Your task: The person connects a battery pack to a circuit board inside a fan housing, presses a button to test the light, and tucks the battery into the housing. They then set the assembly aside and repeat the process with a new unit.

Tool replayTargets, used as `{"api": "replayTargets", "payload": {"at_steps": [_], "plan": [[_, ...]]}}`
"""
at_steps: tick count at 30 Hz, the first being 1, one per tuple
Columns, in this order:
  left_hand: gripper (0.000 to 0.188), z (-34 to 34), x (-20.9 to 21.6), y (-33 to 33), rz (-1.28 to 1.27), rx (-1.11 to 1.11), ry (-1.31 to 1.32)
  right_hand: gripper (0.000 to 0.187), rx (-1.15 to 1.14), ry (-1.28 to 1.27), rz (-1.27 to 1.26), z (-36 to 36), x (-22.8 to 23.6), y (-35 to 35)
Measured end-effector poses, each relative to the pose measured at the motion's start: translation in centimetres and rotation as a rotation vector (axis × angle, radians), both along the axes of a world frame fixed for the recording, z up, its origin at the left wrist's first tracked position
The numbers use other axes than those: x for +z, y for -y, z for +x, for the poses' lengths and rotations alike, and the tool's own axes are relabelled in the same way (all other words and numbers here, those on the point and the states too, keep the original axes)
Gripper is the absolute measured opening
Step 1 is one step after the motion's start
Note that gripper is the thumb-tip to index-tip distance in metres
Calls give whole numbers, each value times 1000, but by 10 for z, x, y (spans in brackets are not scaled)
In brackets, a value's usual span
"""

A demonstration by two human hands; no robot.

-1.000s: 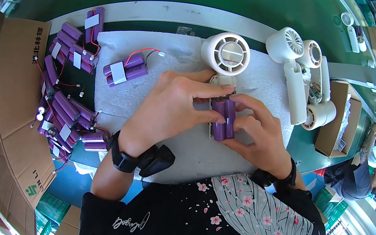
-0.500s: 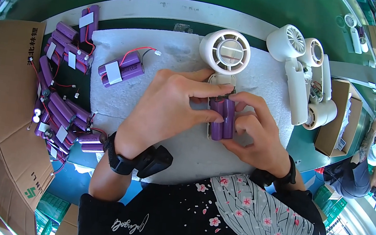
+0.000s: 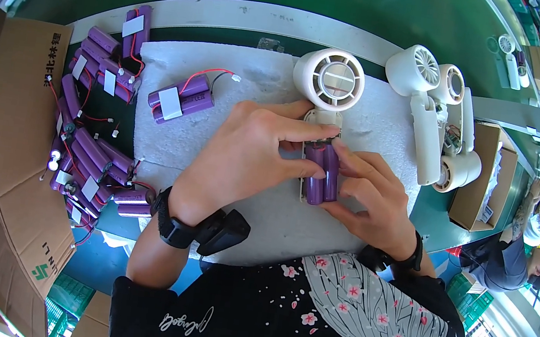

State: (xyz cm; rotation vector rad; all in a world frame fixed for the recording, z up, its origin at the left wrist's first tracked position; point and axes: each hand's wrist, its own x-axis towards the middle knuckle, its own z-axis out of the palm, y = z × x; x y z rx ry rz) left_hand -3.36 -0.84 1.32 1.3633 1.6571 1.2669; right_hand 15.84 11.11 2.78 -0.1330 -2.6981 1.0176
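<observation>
A white handheld fan (image 3: 300, 80) lies on the foam sheet with its round head away from me. A purple two-cell battery pack (image 3: 315, 187) sits in or on its opened handle; the handle's edge shows just left of the cells. My left hand (image 3: 246, 145) is closed round the left side, thumb on the pack and index finger across its far end. From the right, my right hand (image 3: 378, 200) pinches the pack, index finger at its far end, thumb near its close end. Dark and red wires partly show under my fingertips.
Another battery pack (image 3: 194, 105) with red and black leads lies on the foam sheet (image 3: 242, 69). More purple packs (image 3: 92, 148) are heaped at left beside a cardboard box (image 3: 19, 129). White fans (image 3: 427, 141) and an open carton (image 3: 472, 215) stand right. A co-worker (image 3: 510, 261) sits far right.
The view has shifted slightly, so the bench items appear a little lower. Both hands keep nearly the same grip on the battery pack and fan.
</observation>
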Motion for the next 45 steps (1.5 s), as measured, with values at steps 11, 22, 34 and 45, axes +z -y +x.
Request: {"api": "replayTargets", "payload": {"at_steps": [11, 22, 34, 45], "plan": [[48, 1, 3, -2, -64, -4, 61, 48, -39, 22, -91, -3, -2, 3], [51, 2, 0, -2, -145, 24, 90, 54, -52, 97, -27, -7, 0, 4], [46, 6, 1, -1, -17, 60, 143, 75, -114, 188, -30, -14, 9, 1], [47, 8, -6, -2, -24, 27, 234, 72, -74, 130, 61, -3, 3, 10]]}}
